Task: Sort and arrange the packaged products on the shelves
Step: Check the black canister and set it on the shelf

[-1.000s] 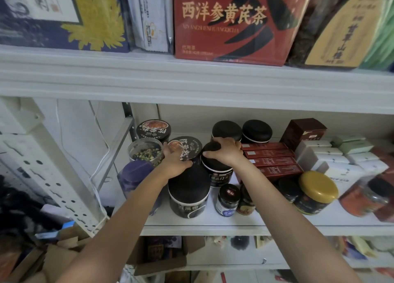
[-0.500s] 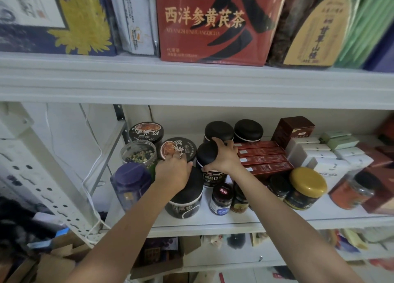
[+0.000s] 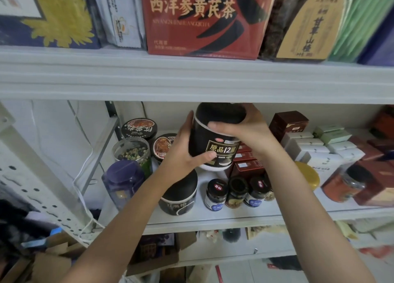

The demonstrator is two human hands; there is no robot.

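A black jar with a gold label (image 3: pixel 215 148) is held tilted in the air above the middle shelf (image 3: pixel 213 218). My left hand (image 3: pixel 183 152) grips its lower left side and my right hand (image 3: pixel 243 131) wraps its upper right side near the lid. Below it stands a second black jar (image 3: pixel 181 199) on the shelf. Three small dark jars (image 3: pixel 236 193) stand in a row at the shelf front. Red flat boxes (image 3: pixel 245 165) lie stacked behind the held jar.
A purple-lidded jar (image 3: pixel 123 180), a clear jar of dried buds (image 3: pixel 132 150) and two round tins (image 3: pixel 139 128) stand at the left. A yellow-lidded jar (image 3: pixel 309 176), white boxes (image 3: pixel 315 150) and an orange jar (image 3: pixel 343 186) fill the right. Large boxes (image 3: pixel 202 20) line the upper shelf.
The black jar with the gold label has been lifted off the shelf and tilted. My left hand left the front jar's lid and now grips the lifted jar too.
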